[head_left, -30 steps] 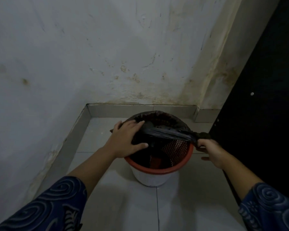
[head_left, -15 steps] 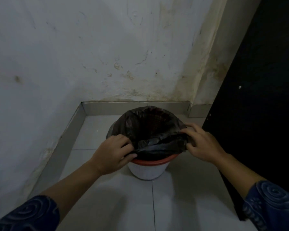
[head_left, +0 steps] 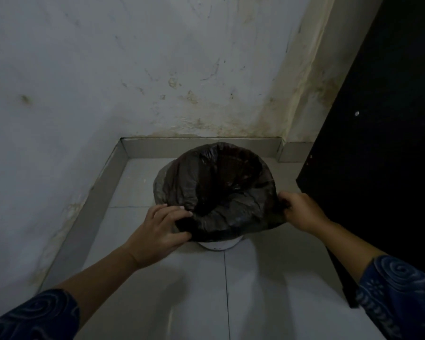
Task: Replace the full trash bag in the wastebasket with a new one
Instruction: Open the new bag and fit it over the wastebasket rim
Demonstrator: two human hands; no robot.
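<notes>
A black trash bag (head_left: 221, 190) is spread open over the wastebasket, its edge folded down over the whole rim. Only a sliver of the wastebasket's white wall (head_left: 219, 245) shows below the bag at the front. My left hand (head_left: 161, 228) pinches the bag's folded edge at the front left of the rim. My right hand (head_left: 302, 211) grips the bag's edge at the right side. The red rim and the basket's inside are hidden under the plastic.
The basket stands on grey floor tiles (head_left: 231, 290) in a corner. A stained white wall (head_left: 133, 82) with a grey skirting (head_left: 201, 147) runs behind and to the left. A black panel (head_left: 378, 143) stands close on the right.
The bag went from a bunched strip stretched across the red rim to an open mouth pulled down over the rim. Both hands moved outward and down along the edge.
</notes>
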